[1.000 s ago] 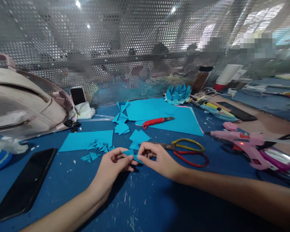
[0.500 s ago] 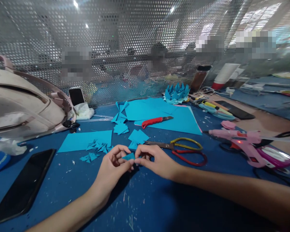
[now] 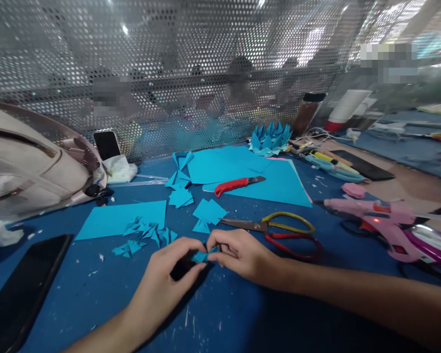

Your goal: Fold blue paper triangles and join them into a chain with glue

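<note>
Between my two hands is a small folded piece of blue paper (image 3: pixel 199 257), partly hidden by fingers. My left hand (image 3: pixel 172 272) pinches its left side, and my right hand (image 3: pixel 238 252) grips its right end between thumb and fingertips. Just beyond them lie small blue paper squares (image 3: pixel 210 211). Folded blue paper pieces (image 3: pixel 150 229) form a loose pile to the left, partly over a flat blue sheet (image 3: pixel 103 220). Scissors (image 3: pixel 250 224) with one yellow and one red handle rest open behind my right hand.
A red-handled knife (image 3: pixel 235 185) lies on larger blue sheets (image 3: pixel 220 164). A pointed blue paper crown shape (image 3: pixel 270 139) stands behind them. At right is a pink glue gun (image 3: pixel 378 220) with a red light; at left, a black phone (image 3: pixel 29 289) and a pale bag (image 3: pixel 29 162).
Both hands have come slightly lower and nearer, still holding the small blue paper, whose shape looks more folded or turned now. The camera view has shifted a little.
</note>
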`<control>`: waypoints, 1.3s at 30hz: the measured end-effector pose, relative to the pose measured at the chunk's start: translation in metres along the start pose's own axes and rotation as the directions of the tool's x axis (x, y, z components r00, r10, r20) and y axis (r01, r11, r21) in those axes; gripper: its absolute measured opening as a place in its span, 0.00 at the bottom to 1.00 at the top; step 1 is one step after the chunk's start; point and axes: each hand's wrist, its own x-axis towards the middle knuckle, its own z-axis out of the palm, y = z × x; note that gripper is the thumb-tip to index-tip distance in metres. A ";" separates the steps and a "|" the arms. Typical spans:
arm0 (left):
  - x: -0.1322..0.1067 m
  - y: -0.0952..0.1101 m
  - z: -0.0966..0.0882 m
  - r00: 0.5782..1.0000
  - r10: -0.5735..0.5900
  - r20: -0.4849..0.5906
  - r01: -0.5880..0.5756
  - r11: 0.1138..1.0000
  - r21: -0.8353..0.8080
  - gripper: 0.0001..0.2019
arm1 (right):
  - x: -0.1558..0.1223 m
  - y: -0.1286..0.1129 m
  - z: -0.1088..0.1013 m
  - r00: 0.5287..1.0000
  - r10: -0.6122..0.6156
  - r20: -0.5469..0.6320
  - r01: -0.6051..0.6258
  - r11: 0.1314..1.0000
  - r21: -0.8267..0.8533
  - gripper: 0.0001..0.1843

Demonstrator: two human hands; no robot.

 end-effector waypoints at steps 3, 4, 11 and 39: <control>0.001 0.001 -0.001 0.997 -0.075 -0.001 0.075 0.997 -0.011 0.06 | -0.002 -0.002 -0.002 0.999 -0.036 -0.016 0.035 0.998 -0.045 0.06; 0.002 0.001 -0.002 0.996 -0.091 0.008 0.091 0.996 -0.020 0.05 | -0.002 -0.003 -0.003 0.998 -0.056 -0.018 0.055 0.997 -0.061 0.05; 0.004 -0.003 -0.002 0.990 -0.137 0.011 0.138 0.989 -0.046 0.04 | -0.004 -0.006 -0.005 0.990 -0.140 0.008 0.140 0.983 -0.120 0.05; 0.001 0.000 -0.004 0.996 -0.086 0.034 0.090 0.988 -0.125 0.08 | -0.005 -0.002 -0.001 0.990 -0.130 -0.055 0.125 0.989 -0.078 0.04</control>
